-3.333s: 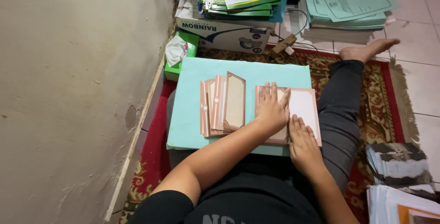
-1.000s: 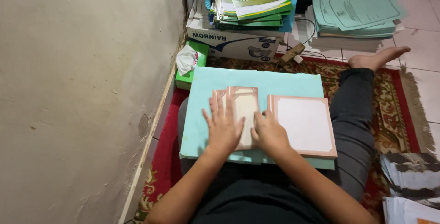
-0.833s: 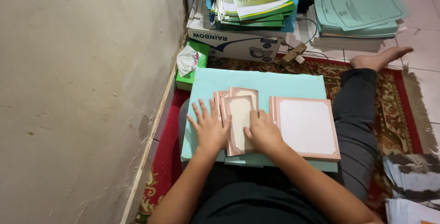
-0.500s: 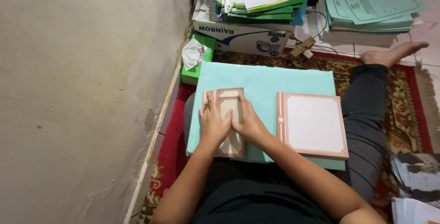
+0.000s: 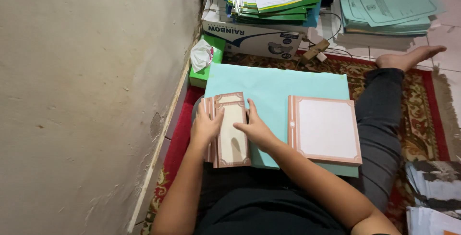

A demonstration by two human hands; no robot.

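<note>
Left hand point(image 5: 204, 128) lies flat with fingers extended on the left edge of the narrow folded card stack point(image 5: 230, 131), gripping nothing. Right hand point(image 5: 257, 130) presses open-palmed against the stack's right edge. The stack sits left of centre in the frame, on the teal sheet point(image 5: 273, 83). Compared with half a second earlier, both hands remain on the stack in nearly the same pose. The wide bordered card pile point(image 5: 326, 129) stays right of centre, apart from both hands.
</note>
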